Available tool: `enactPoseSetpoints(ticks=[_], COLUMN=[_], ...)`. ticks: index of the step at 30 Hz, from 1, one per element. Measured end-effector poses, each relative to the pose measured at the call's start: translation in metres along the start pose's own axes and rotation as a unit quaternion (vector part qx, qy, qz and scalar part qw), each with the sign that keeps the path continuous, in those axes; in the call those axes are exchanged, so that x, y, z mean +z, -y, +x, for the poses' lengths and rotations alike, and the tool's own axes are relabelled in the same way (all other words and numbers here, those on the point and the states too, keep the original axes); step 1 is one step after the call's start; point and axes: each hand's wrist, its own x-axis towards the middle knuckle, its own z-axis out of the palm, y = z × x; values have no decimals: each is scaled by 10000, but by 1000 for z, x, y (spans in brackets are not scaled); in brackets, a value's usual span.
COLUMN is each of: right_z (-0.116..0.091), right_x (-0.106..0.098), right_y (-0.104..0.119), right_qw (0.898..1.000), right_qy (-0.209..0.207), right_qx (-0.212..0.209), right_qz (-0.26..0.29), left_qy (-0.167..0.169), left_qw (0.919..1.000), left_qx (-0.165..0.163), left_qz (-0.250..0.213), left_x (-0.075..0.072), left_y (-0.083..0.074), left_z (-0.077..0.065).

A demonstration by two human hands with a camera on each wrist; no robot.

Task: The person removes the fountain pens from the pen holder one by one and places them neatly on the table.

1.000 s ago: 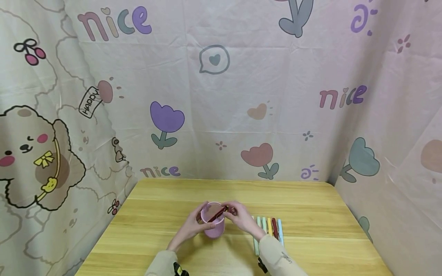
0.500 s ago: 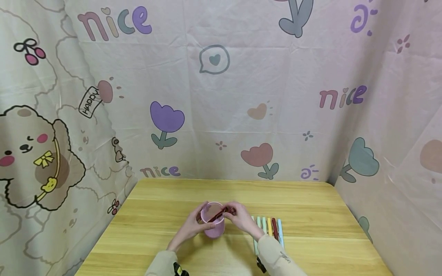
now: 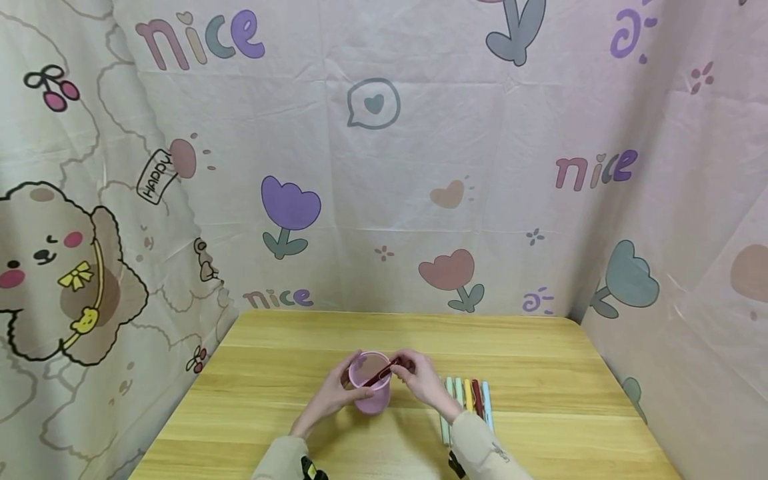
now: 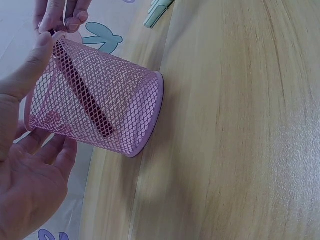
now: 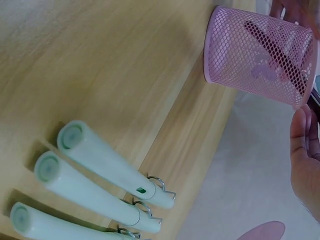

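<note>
A pink mesh pen holder [image 3: 373,403] stands upright on the table, and my left hand [image 3: 331,393] grips it around the rim, thumb on the near side. My right hand [image 3: 422,379] pinches the upper end of a dark red pen [image 3: 378,377] at the holder's right rim. Through the mesh in the left wrist view, the pen [image 4: 85,95] slants down inside the holder with its lower end toward the base. In the right wrist view the right fingertips [image 5: 300,127] are right at the holder's rim.
To the right lies a row of pens: several light green pens [image 5: 95,192], a yellow pen [image 3: 469,393], another dark red pen [image 3: 477,393] and a light blue pen [image 3: 487,400]. The right forearm partly covers them. A printed curtain [image 3: 384,167] hangs behind the wooden table [image 3: 540,373].
The dark red pen has turned and shifted slightly in my right fingers. My left hand and the pen holder stay in place.
</note>
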Motion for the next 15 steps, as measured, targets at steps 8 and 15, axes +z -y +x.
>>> enactPoseSetpoints(ticks=[8, 15], right_z=[-3, -6], right_x=[-6, -10], right_y=[0, 1], right_qw=[9981, 9899], right_qy=[-425, -616], right_qx=[327, 443], right_qz=[290, 1196], left_qy=[-23, -6], left_qw=[10000, 10000], left_qx=[16, 24], left_qz=[-9, 57], left_x=[0, 0], left_y=[1, 1], left_z=[0, 0])
